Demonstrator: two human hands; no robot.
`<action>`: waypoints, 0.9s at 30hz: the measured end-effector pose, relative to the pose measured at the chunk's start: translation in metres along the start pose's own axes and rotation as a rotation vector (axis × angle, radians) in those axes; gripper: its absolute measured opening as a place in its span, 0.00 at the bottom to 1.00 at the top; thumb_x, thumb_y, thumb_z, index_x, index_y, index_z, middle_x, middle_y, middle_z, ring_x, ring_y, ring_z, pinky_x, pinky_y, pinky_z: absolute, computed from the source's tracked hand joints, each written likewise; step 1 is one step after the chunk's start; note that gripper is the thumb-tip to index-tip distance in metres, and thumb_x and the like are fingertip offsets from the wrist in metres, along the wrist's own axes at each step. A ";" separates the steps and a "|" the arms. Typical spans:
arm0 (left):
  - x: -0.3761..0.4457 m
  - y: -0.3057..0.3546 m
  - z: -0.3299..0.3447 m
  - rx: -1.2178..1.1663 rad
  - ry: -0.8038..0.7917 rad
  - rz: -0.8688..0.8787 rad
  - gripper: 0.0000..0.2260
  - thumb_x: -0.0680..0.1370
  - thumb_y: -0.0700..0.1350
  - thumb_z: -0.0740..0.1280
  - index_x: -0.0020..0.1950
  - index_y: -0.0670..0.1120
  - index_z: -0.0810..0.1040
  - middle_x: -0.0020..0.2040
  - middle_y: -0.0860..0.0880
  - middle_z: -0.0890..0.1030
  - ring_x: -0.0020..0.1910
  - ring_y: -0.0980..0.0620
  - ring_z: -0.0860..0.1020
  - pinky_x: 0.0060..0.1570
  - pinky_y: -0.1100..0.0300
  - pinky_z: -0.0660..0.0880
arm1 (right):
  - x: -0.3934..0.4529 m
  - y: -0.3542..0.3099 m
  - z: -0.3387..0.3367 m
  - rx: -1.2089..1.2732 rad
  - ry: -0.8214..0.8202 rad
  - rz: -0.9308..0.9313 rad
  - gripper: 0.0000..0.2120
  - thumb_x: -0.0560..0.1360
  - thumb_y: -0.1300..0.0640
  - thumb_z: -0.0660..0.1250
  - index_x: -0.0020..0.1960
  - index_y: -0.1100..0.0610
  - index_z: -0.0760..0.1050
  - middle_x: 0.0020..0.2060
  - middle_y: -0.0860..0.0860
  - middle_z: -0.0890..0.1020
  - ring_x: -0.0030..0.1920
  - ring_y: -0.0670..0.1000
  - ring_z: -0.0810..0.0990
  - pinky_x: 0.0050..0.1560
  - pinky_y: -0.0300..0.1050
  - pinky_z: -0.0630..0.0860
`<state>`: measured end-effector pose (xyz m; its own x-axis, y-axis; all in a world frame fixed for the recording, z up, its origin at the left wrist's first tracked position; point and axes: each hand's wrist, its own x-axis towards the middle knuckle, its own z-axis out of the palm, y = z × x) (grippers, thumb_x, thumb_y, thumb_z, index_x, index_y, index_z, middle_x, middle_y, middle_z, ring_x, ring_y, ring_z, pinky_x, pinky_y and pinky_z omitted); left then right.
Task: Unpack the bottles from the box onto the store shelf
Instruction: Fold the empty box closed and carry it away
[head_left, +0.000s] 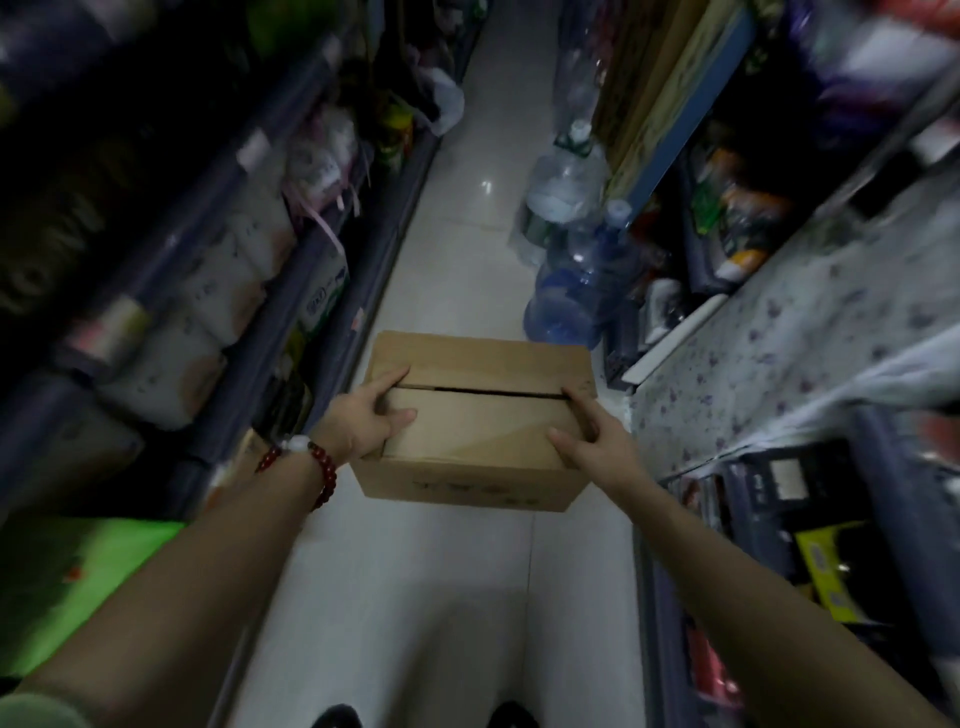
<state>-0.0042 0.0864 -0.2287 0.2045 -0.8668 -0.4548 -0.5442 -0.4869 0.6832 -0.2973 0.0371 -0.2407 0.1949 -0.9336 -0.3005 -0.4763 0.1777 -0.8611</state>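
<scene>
A brown cardboard box (475, 421) is in the middle of the aisle, over the white tiled floor. Its two top flaps are folded down with a narrow dark slit between them, so its contents are hidden. My left hand (371, 421), with a red bead bracelet on the wrist, grips the box's left edge, fingers on the near flap. My right hand (589, 439) grips the right edge the same way. No bottles from the box can be seen.
Store shelves line both sides: white paper packs on the left shelf (223, 291), snack bags and dark boxes on the right shelf (810, 291). Large blue water jugs (582, 280) stand on the floor just beyond the box. A green pack (67, 582) is at lower left.
</scene>
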 end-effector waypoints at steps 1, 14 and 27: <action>-0.014 0.020 -0.018 -0.002 0.006 0.014 0.28 0.76 0.53 0.68 0.74 0.61 0.62 0.73 0.45 0.67 0.72 0.45 0.66 0.68 0.60 0.63 | -0.010 -0.027 -0.012 0.014 -0.001 -0.011 0.30 0.74 0.59 0.71 0.73 0.50 0.66 0.66 0.48 0.71 0.66 0.52 0.72 0.68 0.53 0.72; -0.115 0.181 -0.179 0.027 0.019 0.250 0.29 0.74 0.53 0.69 0.74 0.58 0.63 0.72 0.45 0.68 0.70 0.45 0.67 0.71 0.57 0.62 | -0.093 -0.237 -0.101 -0.013 0.112 -0.099 0.29 0.75 0.52 0.70 0.74 0.43 0.64 0.63 0.46 0.68 0.62 0.51 0.71 0.59 0.43 0.72; -0.092 0.197 -0.197 0.071 -0.043 0.311 0.30 0.74 0.55 0.68 0.75 0.58 0.61 0.72 0.45 0.69 0.70 0.45 0.68 0.70 0.55 0.64 | -0.088 -0.257 -0.107 -0.103 0.198 -0.088 0.29 0.75 0.51 0.70 0.73 0.42 0.64 0.66 0.49 0.69 0.64 0.54 0.71 0.64 0.51 0.73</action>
<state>0.0299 0.0496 0.0599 -0.0144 -0.9668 -0.2553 -0.6306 -0.1893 0.7527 -0.2839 0.0399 0.0514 0.0729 -0.9886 -0.1314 -0.5522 0.0697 -0.8308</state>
